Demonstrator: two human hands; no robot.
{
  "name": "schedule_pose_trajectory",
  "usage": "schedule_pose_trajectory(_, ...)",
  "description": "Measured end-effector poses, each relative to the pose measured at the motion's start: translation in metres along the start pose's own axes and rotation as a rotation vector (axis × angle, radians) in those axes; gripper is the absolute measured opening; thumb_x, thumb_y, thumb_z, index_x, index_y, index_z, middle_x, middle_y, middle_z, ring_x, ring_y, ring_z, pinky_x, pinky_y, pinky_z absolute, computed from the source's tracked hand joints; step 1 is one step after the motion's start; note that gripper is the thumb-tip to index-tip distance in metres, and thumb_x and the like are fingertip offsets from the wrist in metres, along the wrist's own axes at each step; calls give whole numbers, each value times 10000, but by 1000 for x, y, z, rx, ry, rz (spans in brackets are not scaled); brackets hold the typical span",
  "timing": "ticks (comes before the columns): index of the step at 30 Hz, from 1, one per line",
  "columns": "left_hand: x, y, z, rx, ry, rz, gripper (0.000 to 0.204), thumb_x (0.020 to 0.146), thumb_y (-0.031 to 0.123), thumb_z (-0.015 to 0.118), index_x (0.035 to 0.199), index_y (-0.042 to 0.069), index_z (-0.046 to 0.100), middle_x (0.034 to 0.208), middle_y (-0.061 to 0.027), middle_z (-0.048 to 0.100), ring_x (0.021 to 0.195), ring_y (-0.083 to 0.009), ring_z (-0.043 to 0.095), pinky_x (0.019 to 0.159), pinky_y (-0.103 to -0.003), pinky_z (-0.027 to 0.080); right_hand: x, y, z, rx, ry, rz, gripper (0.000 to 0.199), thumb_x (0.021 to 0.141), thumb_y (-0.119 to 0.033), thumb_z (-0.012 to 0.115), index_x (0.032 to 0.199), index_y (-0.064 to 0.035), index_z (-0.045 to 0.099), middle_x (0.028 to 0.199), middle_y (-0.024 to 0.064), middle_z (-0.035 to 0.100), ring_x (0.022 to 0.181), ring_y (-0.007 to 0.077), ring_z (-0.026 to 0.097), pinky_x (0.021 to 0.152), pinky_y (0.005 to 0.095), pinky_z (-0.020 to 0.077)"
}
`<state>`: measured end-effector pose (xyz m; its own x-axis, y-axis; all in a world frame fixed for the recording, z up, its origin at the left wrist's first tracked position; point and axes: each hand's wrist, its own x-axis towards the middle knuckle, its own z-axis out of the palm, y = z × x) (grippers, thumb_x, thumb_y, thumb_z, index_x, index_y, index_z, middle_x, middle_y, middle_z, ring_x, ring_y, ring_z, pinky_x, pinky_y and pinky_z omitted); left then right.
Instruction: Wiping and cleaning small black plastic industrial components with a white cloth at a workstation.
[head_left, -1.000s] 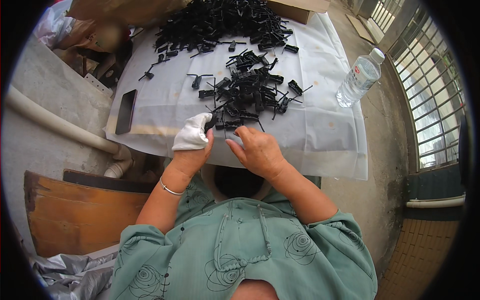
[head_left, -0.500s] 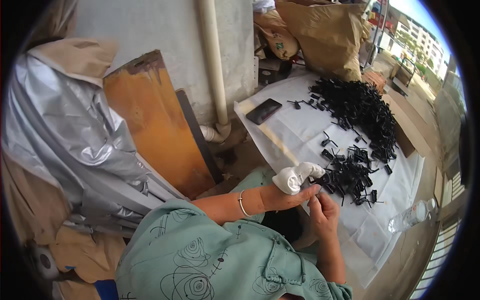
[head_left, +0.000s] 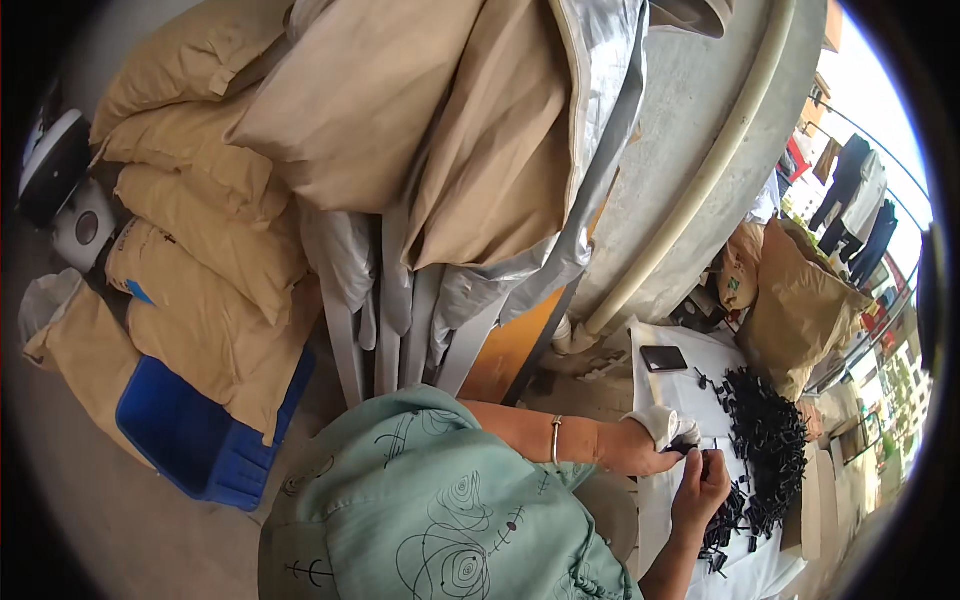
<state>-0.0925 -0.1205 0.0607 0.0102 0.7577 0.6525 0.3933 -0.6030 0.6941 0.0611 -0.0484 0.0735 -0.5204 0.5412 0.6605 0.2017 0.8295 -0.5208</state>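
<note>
"What's standing around?"

"A blue bin (head_left: 235, 482) is sitting lower left, brown sacks (head_left: 215, 235) are slumping above it, and a tan-and-silver cover (head_left: 500, 140) is hanging at upper centre, partly hiding an orange board (head_left: 513, 342)."

"The arms?"

"The left forearm (head_left: 580, 440) is reaching rightward; the right forearm (head_left: 674, 560) is rising from the lower edge."

"And the hands?"

"The left hand (head_left: 643, 450), in a partial white glove (head_left: 658, 424), is gripping a small black piece (head_left: 683, 447). The right hand (head_left: 703, 484) is curling close against it; I can't tell whether it's holding anything. A black heap (head_left: 765, 450) is lying beyond, on the counter (head_left: 700, 395), lower right."
</note>
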Motion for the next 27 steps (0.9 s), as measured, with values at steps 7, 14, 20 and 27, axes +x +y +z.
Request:
schedule_pose_trajectory(7, -12, 19, -15, 157, 239, 147, 207, 751, 113, 562, 935, 20, 580, 848, -178, 595, 774, -356, 577, 680, -385, 461, 4, -14, 18, 100, -161, -36, 323, 942, -151, 432, 665, 14, 417, 511, 48, 371, 480, 116, 332, 446, 302, 263)
schedule_pose_trajectory(14, -17, -2, -23, 397, 154, 109, 133, 791, 133, 519, 810, 2, 531, 736, -180, 571, 690, -377, 561, 594, -428, 450, 4, -7, 61, 615, -158, 311, 340, 957, -300, 423, 692, -96, 483, 481, -69, 385, 371, 18, 290, 340, 207, 200)
schedule_pose_trajectory(20, -18, -21, -18, 369, 174, 6, 144, 804, 126, 527, 910, 29, 524, 805, -197, 574, 720, -378, 567, 620, -412, 455, 8, -5, 64, 705, -216, 418, 335, 958, -309, 416, 698, -112, 493, 471, -70, 380, 350, 24, 274, 323, 206, 191)
schedule_pose_trajectory(27, -16, -51, -23, -155, 306, -42, 225, 840, 61, 505, 1058, 30, 458, 844, -57, 525, 724, -142, 504, 663, -281, 445, 1, -8, 42, 73, -287, 126, 223, 778, -65, 628, 985, 8, 592, 594, -64, 412, 527, 26, 332, 473, 196, 271)
